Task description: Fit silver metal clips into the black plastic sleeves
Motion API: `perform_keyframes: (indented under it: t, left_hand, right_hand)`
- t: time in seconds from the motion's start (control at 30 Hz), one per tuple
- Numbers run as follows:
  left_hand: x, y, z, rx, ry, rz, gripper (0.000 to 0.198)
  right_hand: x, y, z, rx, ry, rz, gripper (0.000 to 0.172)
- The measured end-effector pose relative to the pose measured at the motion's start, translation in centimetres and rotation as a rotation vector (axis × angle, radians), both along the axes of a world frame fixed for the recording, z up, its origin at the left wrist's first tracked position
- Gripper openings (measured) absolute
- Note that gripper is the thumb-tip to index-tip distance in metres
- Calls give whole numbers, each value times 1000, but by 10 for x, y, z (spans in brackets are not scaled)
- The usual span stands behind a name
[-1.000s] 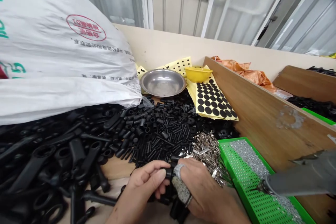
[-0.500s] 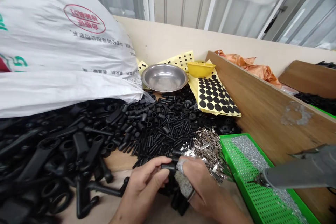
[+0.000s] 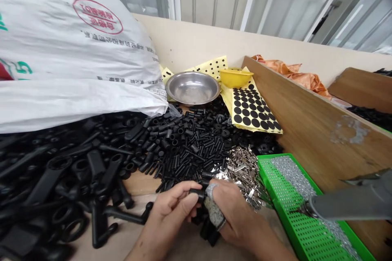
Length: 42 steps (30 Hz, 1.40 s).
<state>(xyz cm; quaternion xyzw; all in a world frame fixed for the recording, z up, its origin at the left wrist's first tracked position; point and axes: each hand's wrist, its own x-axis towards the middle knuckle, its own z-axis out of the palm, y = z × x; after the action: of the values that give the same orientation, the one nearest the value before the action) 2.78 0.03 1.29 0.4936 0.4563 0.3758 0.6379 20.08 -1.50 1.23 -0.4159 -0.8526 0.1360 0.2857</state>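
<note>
Over bench (image 3: pixel 139 183) | left grip (image 3: pixel 171 208) pinches black cylinder (image 3: pixel 198 194) | right grip (image 3: pixel 231 204) curled alongside

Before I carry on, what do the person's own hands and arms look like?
The left hand is bare, with no glove. The right hand has what looks like speckled grey wrapping on its fingers, dark along one lower edge. No sleeves are visible.
</note>
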Motion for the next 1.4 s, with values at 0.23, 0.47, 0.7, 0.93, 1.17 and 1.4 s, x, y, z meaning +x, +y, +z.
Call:
perform_keyframes:
  t: [0.23, 0.47, 0.7, 0.93, 1.17, 1.4]
  left_hand:
    - [-7, -4, -3, 514, 333, -32, 17]
    - [-10, 1, 0, 506, 312, -131, 17]
    - [-6, 5, -8, -86, -17, -87, 30]
    - [-5, 3, -10, 9, -8, -62, 27]
    - [-10, -6, -14, 560, 322, -29, 16]
    - [-12, -8, -28, 972, 407, -7, 24]
  right_hand:
    - [-1, -7, 3, -110, 76, -51, 14]
    - [0, -4, 0, 33, -25, -20, 7]
    - [-4, -1, -2, 169, -171, -23, 7]
    - [-4, -5, 1, 8, 67, -28, 12]
    - [-8, -16, -9, -430, 265, -230, 20]
    - [-20, -12, -25, -842, 717, -327, 31]
